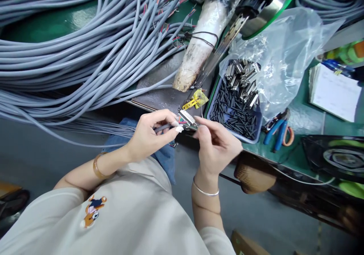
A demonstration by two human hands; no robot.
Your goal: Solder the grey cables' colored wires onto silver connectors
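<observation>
My left hand (152, 131) is closed around the end of a grey cable (162, 128), thumb and fingertips pinching just behind a metal multi-pin connector (187, 117). Thin coloured wires, red and green among them, run from the cable to the connector's pins. At the connector's right end, the thumb and forefinger of my right hand (217, 143) are drawn together in a pinch. Whatever lies between those fingertips is too small and blurred to name. Just beyond the connector is a yellow piece (195, 100) on the bench edge.
Grey cables (93, 69) with stripped ends cover the left. A whitish wrapped tube (196, 50) points down at the work spot. A blue tray (257, 135) holds black sleeves (231, 110) and metal connectors (244, 78). Right of it lie blue-handled pliers (280, 133) and a paper pad (335, 92).
</observation>
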